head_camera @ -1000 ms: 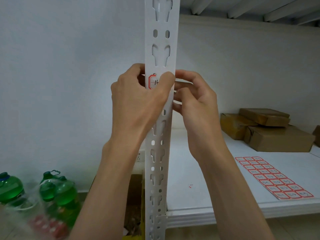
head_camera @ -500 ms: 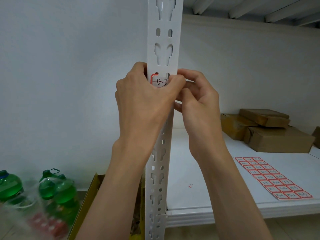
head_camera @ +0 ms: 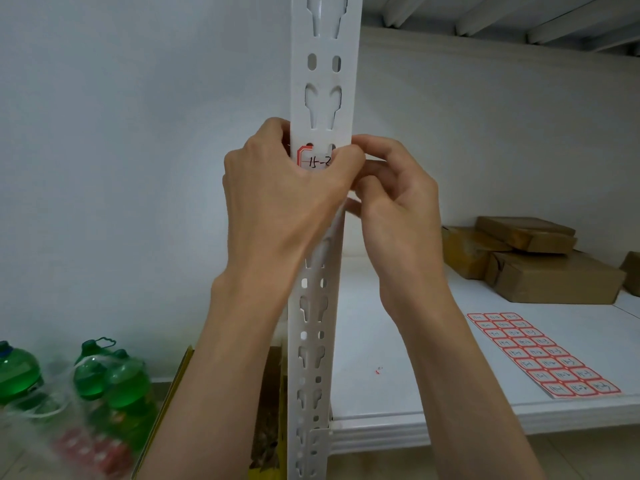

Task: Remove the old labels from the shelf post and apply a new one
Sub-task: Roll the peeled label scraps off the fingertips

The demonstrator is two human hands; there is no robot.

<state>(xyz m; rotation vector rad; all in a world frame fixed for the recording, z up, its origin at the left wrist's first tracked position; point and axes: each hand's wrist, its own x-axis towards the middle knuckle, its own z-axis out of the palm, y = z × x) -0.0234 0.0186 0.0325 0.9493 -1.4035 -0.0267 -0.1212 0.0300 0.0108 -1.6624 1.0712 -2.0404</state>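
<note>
I am pressing a red-bordered label (head_camera: 313,160) onto the white shelf post (head_camera: 323,98) with my left hand (head_camera: 277,202), thumb flat, while my right hand (head_camera: 394,202), fingers curled, is steadying the edge, so application seems nearly finished.

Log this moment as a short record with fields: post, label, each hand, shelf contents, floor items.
post: white slotted shelf post, upright
label: red-bordered label on the post, partly covered
left hand: left hand wraps the post, thumb over the label
right hand: right hand at the post's right edge, fingers curled; contact unclear
shelf: label sheet, brown parcels
floor: green bottles
</note>
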